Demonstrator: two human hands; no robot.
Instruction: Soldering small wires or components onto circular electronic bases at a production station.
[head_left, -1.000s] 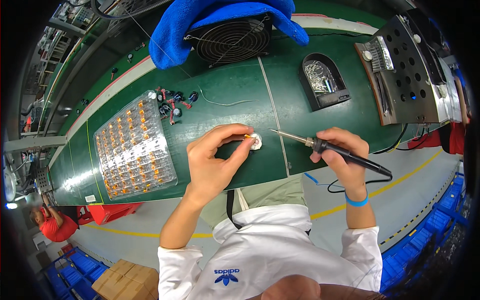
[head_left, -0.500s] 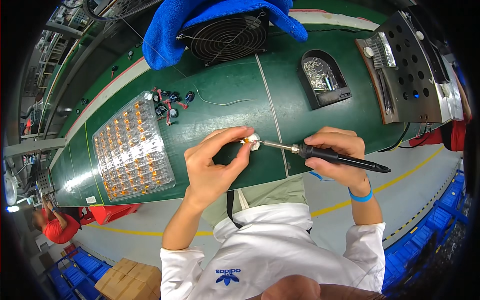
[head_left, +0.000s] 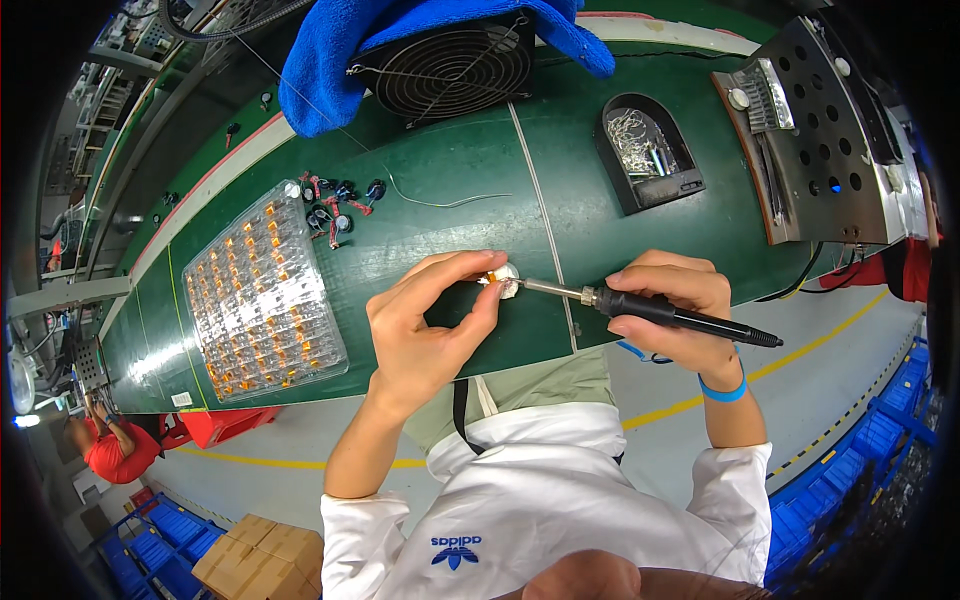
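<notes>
Between thumb and forefinger, my left hand (head_left: 430, 318) pinches a small round white part (head_left: 508, 277) with an orange tab. My right hand (head_left: 672, 308) grips the black handle of a soldering iron (head_left: 645, 305). Its metal tip reaches left to the white part and appears to touch it; the exact contact is too small to make out. Left of my hands lies a clear plastic tray (head_left: 262, 300) with rows of small orange pieces. Several small round dark components with red leads (head_left: 340, 208) lie beside the tray's far right corner.
A black fan (head_left: 450, 75) draped with a blue towel (head_left: 325, 85) stands at the back. To the right are a black bin (head_left: 650, 152) of wire-like scraps and a perforated metal stand (head_left: 815, 130). A thin wire (head_left: 440, 202) lies beyond my left hand. Another person (head_left: 122, 448) works far left.
Both hands hold nearly the same pose, with the iron's tip still at the white part. The view has shifted very slightly.
</notes>
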